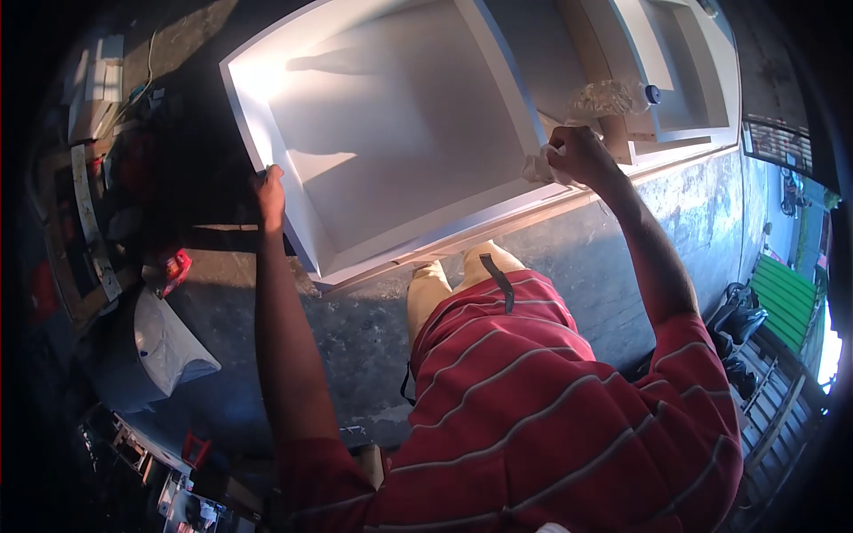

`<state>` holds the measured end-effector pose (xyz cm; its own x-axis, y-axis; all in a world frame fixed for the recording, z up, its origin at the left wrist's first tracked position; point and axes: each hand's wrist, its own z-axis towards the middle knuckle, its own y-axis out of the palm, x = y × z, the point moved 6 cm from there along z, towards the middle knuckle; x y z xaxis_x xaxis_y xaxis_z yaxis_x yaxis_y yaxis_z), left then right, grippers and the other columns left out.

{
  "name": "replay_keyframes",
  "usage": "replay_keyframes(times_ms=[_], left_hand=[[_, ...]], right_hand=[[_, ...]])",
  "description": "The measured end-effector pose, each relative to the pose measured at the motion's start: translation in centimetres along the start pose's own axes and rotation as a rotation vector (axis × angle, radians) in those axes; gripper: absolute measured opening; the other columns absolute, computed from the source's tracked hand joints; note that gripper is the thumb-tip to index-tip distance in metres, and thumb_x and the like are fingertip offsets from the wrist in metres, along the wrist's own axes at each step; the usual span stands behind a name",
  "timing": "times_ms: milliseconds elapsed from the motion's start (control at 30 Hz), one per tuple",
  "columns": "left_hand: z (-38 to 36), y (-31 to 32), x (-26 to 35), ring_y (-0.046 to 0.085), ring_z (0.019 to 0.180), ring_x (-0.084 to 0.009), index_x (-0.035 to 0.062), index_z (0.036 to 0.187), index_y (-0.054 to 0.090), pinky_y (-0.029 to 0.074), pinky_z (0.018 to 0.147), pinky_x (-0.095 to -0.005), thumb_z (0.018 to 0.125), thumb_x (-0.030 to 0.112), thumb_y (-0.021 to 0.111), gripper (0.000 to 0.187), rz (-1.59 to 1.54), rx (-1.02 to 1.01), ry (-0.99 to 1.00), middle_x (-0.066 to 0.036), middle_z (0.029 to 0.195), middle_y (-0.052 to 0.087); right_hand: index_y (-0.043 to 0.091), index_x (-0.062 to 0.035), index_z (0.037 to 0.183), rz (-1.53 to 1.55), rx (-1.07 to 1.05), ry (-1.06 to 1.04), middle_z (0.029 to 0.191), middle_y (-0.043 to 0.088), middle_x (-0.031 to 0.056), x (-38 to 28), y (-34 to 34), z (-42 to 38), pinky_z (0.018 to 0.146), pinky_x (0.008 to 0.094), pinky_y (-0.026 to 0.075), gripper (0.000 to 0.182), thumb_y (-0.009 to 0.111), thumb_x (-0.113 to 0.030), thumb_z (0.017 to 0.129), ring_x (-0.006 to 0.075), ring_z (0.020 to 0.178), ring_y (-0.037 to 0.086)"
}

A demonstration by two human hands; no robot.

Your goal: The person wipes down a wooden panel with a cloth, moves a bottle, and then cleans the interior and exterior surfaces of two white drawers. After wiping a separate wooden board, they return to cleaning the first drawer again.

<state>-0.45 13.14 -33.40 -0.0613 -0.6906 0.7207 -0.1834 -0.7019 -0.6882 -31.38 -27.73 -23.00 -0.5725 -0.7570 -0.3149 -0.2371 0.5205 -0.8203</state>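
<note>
A large white panel with a recessed centre (391,133) lies flat in front of me, lit by strong sun at its far left corner. My left hand (269,195) grips the panel's left edge. My right hand (573,155) is closed on a crumpled white cloth (538,167) and presses it on the raised frame at the panel's right corner. My red striped shirt and pale trousers fill the lower middle of the head view.
A second white recessed panel (684,62) lies to the right, with a plastic bottle (613,96) between the two. The floor is grey concrete (355,338). Dark clutter, a white bag (173,342) and a red object (173,266) sit left. A green bench (782,298) stands far right.
</note>
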Motion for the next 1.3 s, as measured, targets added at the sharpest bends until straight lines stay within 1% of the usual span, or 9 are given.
replay_keyframes(times_ms=[133,167,200,333,467,533,600,733,1300], left_hand=[[-1.1,-0.8,2.7,0.058,0.077,-0.0372,-0.0030,0.074,0.059,0.044,0.067,-0.0404,0.077,0.026,0.049,0.031,0.019,-0.066,-0.031,-0.023,0.075,0.060],[-1.3,-0.6,3.6,0.060,0.073,-0.0366,-0.0047,0.073,0.059,0.045,0.064,-0.0400,0.077,0.024,0.050,0.031,0.252,-0.084,0.557,-0.022,0.077,0.062],[-0.7,-0.4,2.0,0.059,0.063,-0.0358,-0.0075,0.070,0.056,0.044,0.059,-0.0396,0.075,0.023,0.051,0.031,-0.051,-0.079,0.022,-0.024,0.069,0.059],[-0.5,-0.4,2.2,0.053,0.050,-0.0339,-0.0077,0.063,0.053,0.039,0.050,-0.0406,0.069,0.014,0.053,0.023,-0.158,-0.053,-0.068,-0.027,0.056,0.049],[-2.1,-1.2,5.4,0.053,0.047,-0.0333,0.0043,0.061,0.055,0.038,0.040,-0.0376,0.066,-0.003,0.051,0.009,0.267,0.096,0.487,-0.021,0.053,0.049],[-2.1,-1.2,5.3,0.053,0.047,-0.0326,0.0038,0.061,0.055,0.039,0.041,-0.0380,0.065,-0.002,0.052,0.008,0.263,0.143,0.470,-0.021,0.053,0.050],[-2.0,-1.7,6.3,0.054,0.048,-0.0325,-0.0003,0.063,0.055,0.040,0.044,-0.0390,0.068,0.001,0.051,0.007,0.219,0.057,0.345,-0.022,0.055,0.052],[-2.0,-1.9,5.5,0.057,0.053,-0.0345,-0.0068,0.063,0.050,0.039,0.049,-0.0403,0.068,0.011,0.050,0.018,-0.185,-0.034,-0.153,-0.025,0.056,0.052],[-2.8,-3.1,7.9,0.054,0.050,-0.0366,-0.0055,0.061,0.050,0.041,0.050,-0.0398,0.067,0.004,0.049,0.011,-0.133,0.061,0.042,-0.024,0.058,0.052]], right_hand=[[0.060,-0.0015,0.088,0.017,0.089,-0.269,0.086,0.063,0.0190,-6.7,0.2,1.5,0.070,0.0361,0.049,0.025,0.067,-0.016,0.068,0.0270,0.077,0.062],[0.062,-0.0053,0.092,-0.063,0.010,-0.314,0.087,0.063,0.0181,-7.1,2.2,1.9,0.069,0.0374,0.048,0.022,0.062,-0.016,0.072,0.0271,0.078,0.062],[0.062,-0.0053,0.092,-0.062,0.005,-0.326,0.087,0.063,0.0181,-6.7,4.4,2.5,0.069,0.0374,0.048,0.022,0.062,-0.016,0.072,0.0271,0.078,0.062],[0.062,-0.0022,0.087,-0.390,-0.682,-0.264,0.092,0.063,0.0198,-5.9,12.8,4.3,0.068,0.0358,0.047,0.019,0.057,-0.013,0.072,0.0294,0.080,0.061],[0.064,0.0029,0.086,-0.469,-0.839,-0.590,0.091,0.063,0.0202,-13.2,14.9,4.0,0.071,0.0363,0.048,0.021,0.054,-0.010,0.072,0.0311,0.085,0.062],[0.059,-0.0028,0.070,0.732,-0.636,-1.248,0.071,0.059,0.0124,-17.2,15.9,4.0,0.058,0.0356,0.043,0.005,0.060,-0.003,0.065,0.0305,0.060,0.050],[0.064,0.0025,0.087,-0.361,-0.750,-0.571,0.088,0.063,0.0216,-24.7,19.1,3.9,0.069,0.0383,0.047,0.019,0.055,-0.009,0.074,0.0340,0.080,0.061],[0.064,-0.0029,0.088,-0.109,-0.769,-0.663,0.088,0.063,0.0195,-32.0,22.6,4.4,0.073,0.0398,0.047,0.018,0.053,-0.011,0.076,0.0335,0.084,0.061],[0.064,-0.0086,0.099,0.563,-0.529,-1.015,0.079,0.056,0.0112,-28.7,13.8,0.0,0.069,0.0362,0.043,0.020,0.050,-0.015,0.086,0.0241,0.074,0.055]])
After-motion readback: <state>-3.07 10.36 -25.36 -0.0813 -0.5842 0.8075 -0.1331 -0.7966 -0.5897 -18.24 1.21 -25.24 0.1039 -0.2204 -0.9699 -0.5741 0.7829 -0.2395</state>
